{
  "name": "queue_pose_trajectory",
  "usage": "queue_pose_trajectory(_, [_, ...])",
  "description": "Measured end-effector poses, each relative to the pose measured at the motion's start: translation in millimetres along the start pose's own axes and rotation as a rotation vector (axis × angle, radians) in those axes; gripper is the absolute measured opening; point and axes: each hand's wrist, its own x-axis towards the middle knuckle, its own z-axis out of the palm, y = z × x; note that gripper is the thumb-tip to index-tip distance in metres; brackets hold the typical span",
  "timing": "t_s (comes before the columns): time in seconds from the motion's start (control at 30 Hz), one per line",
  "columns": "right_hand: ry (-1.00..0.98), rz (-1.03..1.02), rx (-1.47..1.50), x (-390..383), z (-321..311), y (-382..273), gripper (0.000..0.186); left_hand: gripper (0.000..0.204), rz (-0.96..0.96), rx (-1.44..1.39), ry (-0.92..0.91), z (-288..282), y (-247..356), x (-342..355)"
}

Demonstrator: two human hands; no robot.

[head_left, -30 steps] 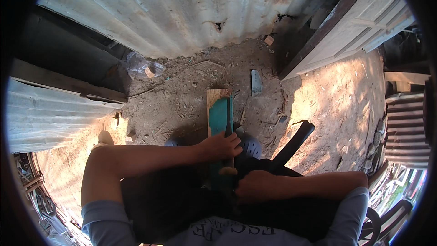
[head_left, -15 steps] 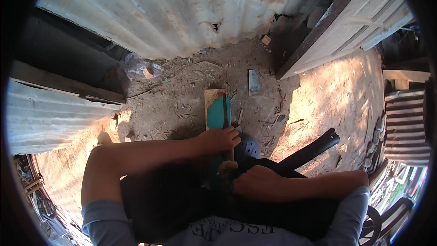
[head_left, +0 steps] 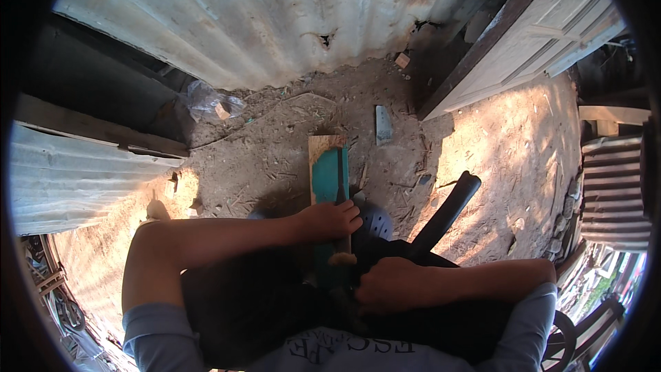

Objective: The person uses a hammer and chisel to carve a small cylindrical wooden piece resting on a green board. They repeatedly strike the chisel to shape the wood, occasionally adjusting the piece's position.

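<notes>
A board (head_left: 325, 172) with teal paint and bare wood at its far end stands out from my lap toward the floor. My left hand (head_left: 334, 220) is closed on a long, narrow dark tool (head_left: 340, 178) lying along the board; a pale tan piece (head_left: 342, 260) shows just below that hand. My right hand (head_left: 379, 282) is closed low against my dark-clad lap, beside the board's near end; what it grips is hidden in shadow. A black tube-like bar (head_left: 447, 210) angles up to the right from behind it. A perforated grey shoe (head_left: 377, 222) shows beside the board.
Corrugated metal walls (head_left: 255, 21) stand ahead and left (head_left: 82, 179). A pale panelled door (head_left: 523, 41) leans at the upper right. On the dirt floor (head_left: 268, 131) lie a grey slab (head_left: 383, 124), a plastic bag (head_left: 206, 100), a block (head_left: 403, 60) and scattered chips.
Since half a second ago, my left hand has shifted slightly toward me and my right hand slightly down and left. The black bar's far end has swung upward and left.
</notes>
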Motion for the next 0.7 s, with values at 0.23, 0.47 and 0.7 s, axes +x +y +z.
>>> queue_pose_trajectory(0.23, [0.21,0.053,0.01,1,7,-3,0.02,0.017,0.008,0.009,0.002,2,-2,-2])
queue_pose_trajectory(0.47, [0.093,0.033,-0.063,-2,-9,-3,0.019,0.016,0.029,0.031,-0.037,0,-1,-2])
queue_pose_trajectory(0.7, [0.041,0.084,0.032,5,-4,-9,0.02,0.014,0.021,0.031,-0.033,5,-3,-6])
